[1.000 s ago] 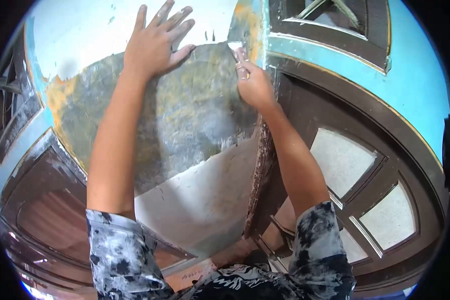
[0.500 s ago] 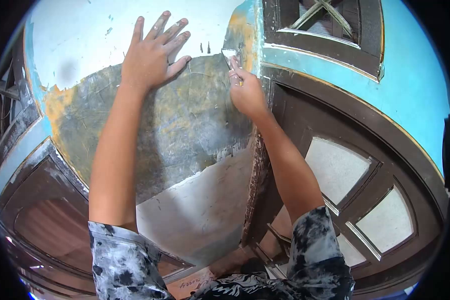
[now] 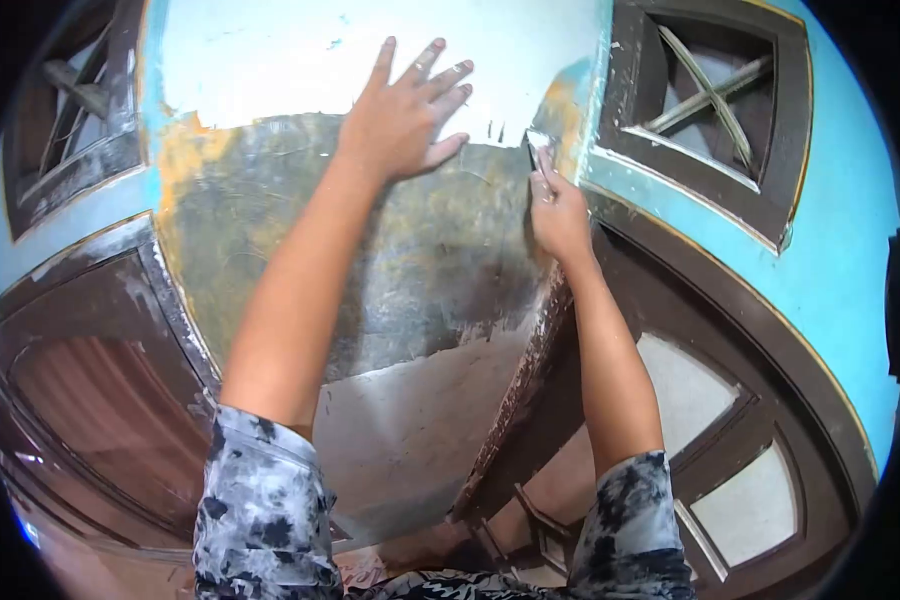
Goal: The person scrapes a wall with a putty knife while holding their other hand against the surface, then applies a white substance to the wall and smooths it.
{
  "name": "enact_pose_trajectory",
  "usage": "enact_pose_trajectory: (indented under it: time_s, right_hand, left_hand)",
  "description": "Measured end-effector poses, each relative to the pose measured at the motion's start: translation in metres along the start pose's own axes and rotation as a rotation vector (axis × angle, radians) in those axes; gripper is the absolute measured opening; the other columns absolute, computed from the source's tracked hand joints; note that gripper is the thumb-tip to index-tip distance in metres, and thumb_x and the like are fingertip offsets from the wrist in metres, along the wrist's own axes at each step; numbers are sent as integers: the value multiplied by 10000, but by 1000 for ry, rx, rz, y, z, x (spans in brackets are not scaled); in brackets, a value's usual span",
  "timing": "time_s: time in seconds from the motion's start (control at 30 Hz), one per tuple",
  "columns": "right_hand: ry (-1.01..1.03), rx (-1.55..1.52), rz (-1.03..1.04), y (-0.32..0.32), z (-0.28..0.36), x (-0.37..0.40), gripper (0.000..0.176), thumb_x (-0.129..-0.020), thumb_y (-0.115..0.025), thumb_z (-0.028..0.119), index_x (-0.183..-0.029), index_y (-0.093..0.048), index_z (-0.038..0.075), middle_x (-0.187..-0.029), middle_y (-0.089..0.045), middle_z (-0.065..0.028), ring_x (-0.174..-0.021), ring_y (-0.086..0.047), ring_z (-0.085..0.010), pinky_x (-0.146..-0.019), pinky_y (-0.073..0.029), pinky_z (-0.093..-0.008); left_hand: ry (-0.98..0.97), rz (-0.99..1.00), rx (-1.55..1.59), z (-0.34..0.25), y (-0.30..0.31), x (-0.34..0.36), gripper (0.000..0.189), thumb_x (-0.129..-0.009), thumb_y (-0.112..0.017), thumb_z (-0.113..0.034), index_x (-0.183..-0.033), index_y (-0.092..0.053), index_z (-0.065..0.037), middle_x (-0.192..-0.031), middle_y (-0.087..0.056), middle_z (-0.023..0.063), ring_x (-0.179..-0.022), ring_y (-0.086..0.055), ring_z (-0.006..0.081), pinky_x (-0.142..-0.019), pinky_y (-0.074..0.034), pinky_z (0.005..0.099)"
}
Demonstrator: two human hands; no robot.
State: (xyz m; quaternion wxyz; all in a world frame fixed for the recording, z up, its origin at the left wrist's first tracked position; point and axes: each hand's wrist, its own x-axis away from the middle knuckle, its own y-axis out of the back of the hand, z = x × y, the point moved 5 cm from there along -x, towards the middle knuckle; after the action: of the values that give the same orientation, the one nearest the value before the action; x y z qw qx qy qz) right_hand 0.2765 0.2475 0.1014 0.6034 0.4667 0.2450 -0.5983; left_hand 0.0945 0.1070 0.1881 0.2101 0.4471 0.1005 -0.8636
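My left hand [image 3: 398,118] lies flat on the wall with its fingers spread, across the line where white coating [image 3: 260,60] meets a bare grey-brown patch [image 3: 260,200]. White smears mark its fingertips. To the right, my right hand [image 3: 562,215] grips a putty knife [image 3: 540,143], whose blade touches the wall at the right end of the white edge. Its handle is mostly hidden by my fingers. Thin dark marks show in the white just left of the blade.
A brown door frame [image 3: 730,270] with pale panels stands right of the wall, below a vent window with crossed slats [image 3: 712,98]. Another vent window [image 3: 75,100] and a brown wooden panel [image 3: 100,400] are at left. Turquoise wall [image 3: 850,210] fills the far right.
My view has shifted, so the wall and both hands appear further right and slightly lower. The left hand stays flat on the wall, and the right hand keeps its grip on the putty knife.
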Motion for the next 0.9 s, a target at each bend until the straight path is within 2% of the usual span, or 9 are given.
enact_pose_trajectory:
  time_s: [0.2,0.27,0.3,0.4,0.43,0.53,0.57,0.73,0.9]
  right_hand:
    - [-33,24,73,-1,0,-2,442,-1048,-511,203,-1480,-551,118,-1409,-599,-219,-1318,-577,-388,-1067,-467,-375]
    - [-94,-3,76,-2,-7,-2,434,-1069,-534,266,-1488,-551,155,-1322,-651,-279,-1237,-663,-309,-1002,-490,-348]
    - [-48,38,65,-5,-13,-4,433,-1074,-527,274,-1492,-549,165,-1295,-670,-278,-1027,-733,-277,-898,-531,-349]
    - [36,55,13,-4,-11,-4,435,-1075,-524,276,-1492,-548,159,-1286,-669,-288,-964,-737,-265,-874,-538,-350]
    - [16,-3,-27,-4,-9,-2,374,-1016,-547,208,-1357,-661,105,-1162,-712,-242,-1085,-672,-447,-938,-517,-445]
    - [-133,-48,45,-9,-16,-5,320,-1008,-554,220,-1238,-712,64,-1150,-703,-261,-1075,-667,-457,-926,-521,-451]
    - [-17,4,-22,-7,-10,-6,306,-1002,-557,224,-1185,-723,44,-1145,-691,-281,-1077,-661,-466,-916,-521,-469]
    - [26,-33,-82,-6,-4,-4,333,-1004,-553,247,-1195,-712,25,-1099,-689,-303,-1047,-660,-487,-879,-523,-500]
    - [-117,-18,-26,2,11,-6,325,-1006,-559,261,-1163,-718,25,-1034,-701,-303,-994,-665,-497,-856,-525,-502]
  left_hand:
    - [71,20,-12,4,3,4,530,-963,-567,-565,-1367,-674,-239,-1558,-518,-76,-1517,-360,223,-1246,-181,646]
    - [98,7,-23,5,5,5,535,-968,-559,-563,-1380,-665,-238,-1573,-500,-76,-1524,-346,225,-1241,-174,661]
    - [94,9,-26,5,4,7,535,-968,-559,-563,-1380,-665,-238,-1573,-500,-76,-1524,-346,225,-1241,-174,661]
    - [79,37,-19,7,7,4,554,-975,-539,-567,-1416,-637,-245,-1600,-465,-76,-1537,-321,227,-1243,-167,660]
    - [79,52,-13,7,5,5,562,-980,-529,-567,-1435,-620,-249,-1612,-448,-78,-1542,-310,228,-1244,-163,662]
    - [64,71,-22,6,2,3,582,-987,-511,-572,-1473,-584,-259,-1628,-423,-79,-1552,-292,233,-1247,-149,665]
    - [70,70,-28,6,2,3,581,-984,-520,-569,-1471,-585,-259,-1628,-423,-79,-1552,-293,234,-1244,-154,664]
    - [86,47,14,5,5,3,567,-968,-567,-542,-1455,-596,-254,-1629,-426,-72,-1552,-298,244,-1229,-189,665]
    - [74,56,25,6,2,3,569,-967,-566,-544,-1454,-599,-253,-1635,-418,-73,-1560,-282,246,-1230,-179,668]
